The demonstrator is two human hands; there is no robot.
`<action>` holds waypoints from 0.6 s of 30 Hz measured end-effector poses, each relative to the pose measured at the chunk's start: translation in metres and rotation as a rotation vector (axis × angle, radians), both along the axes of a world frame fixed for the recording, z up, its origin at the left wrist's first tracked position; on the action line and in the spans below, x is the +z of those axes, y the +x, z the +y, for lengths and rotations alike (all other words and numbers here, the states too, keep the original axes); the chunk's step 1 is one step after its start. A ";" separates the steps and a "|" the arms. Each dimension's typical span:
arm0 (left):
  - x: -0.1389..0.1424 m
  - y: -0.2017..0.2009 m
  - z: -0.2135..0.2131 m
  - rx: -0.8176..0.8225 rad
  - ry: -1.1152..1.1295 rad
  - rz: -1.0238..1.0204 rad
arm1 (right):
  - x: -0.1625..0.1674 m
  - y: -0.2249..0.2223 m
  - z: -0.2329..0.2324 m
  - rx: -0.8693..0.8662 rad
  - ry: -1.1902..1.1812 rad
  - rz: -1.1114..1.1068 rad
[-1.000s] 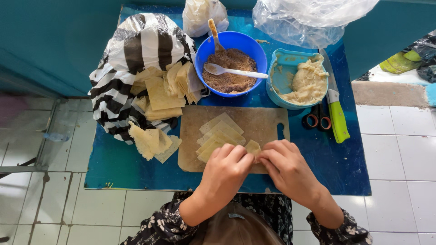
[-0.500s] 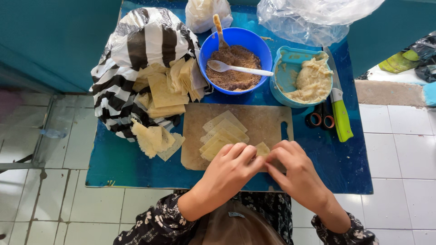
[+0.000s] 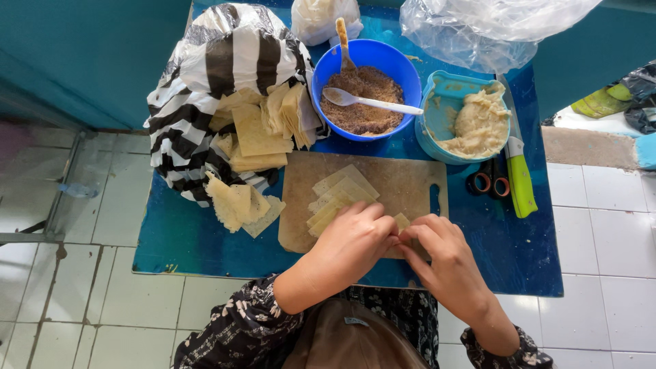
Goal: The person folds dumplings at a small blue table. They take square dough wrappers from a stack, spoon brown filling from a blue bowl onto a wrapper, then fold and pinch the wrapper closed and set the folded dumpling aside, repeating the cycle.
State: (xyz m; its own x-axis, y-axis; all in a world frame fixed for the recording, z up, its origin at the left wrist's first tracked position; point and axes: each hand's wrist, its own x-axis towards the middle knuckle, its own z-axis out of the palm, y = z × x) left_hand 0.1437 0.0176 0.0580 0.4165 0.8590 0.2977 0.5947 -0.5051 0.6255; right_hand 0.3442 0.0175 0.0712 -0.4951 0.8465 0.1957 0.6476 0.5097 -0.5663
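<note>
dough wrapper (image 3: 402, 220) sits on the near edge of the wooden cutting board (image 3: 403, 183), and i see only a pale corner of it poking out between my two hands. my left hand (image 3: 352, 240) and right hand (image 3: 447, 263) meet over it, fingertips drawn together and pinching the wrapper from both sides, knuckles touching at the middle. just beside my left fingers, further up the board, lies a small fanned stack of wrappers (image 3: 342, 195). going by size among the containers: the black and white striped plastic bag (image 3: 205, 89) at the left spills out many flat yellowish sheets, some lying loose on the blue table (image 3: 184, 239). the clear plastic bag (image 3: 478, 27) at the far right is crumpled, and i cannot tell what it holds. the blue bowl (image 3: 369, 58) holds a brown crumbly filling with a white spoon (image 3: 369, 102) laid across it and a wooden spoon (image 3: 344, 42) stuck in. the light blue tub (image 3: 437, 130) holds pale dough. right of it lie a green-handled knife (image 3: 521, 181) and scissors (image 3: 486, 179).
</note>
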 end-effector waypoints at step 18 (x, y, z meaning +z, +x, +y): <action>0.006 -0.006 -0.013 0.054 0.230 0.116 | 0.011 0.001 0.007 0.022 -0.084 0.025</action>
